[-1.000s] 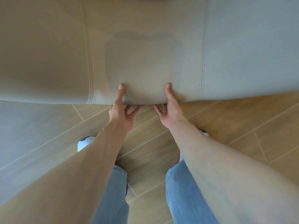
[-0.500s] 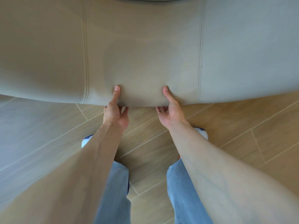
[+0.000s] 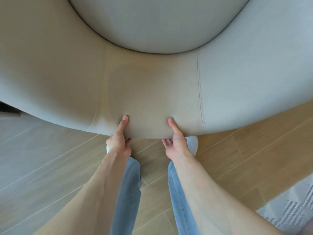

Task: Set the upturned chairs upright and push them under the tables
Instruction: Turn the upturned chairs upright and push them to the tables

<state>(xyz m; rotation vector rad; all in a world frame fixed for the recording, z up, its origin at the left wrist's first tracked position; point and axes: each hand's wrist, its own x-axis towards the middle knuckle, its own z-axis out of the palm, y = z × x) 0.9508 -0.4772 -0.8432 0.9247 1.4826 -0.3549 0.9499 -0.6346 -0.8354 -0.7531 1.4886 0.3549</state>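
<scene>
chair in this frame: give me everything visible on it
The chair fills the upper frame: a curved back in beige-grey fabric with two vertical stitched seams, wrapping a paler rounded seat cushion edged by a dark line. Legs are out of view. Both hands grip its near edge, thumbs on top, fingers curled beneath: left hand, right hand. Below it lies wood-look flooring.

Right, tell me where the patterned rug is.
In the head view, the grey patterned rug lies in the bottom-right corner on the wooden plank floor, right of the right forearm.
</scene>
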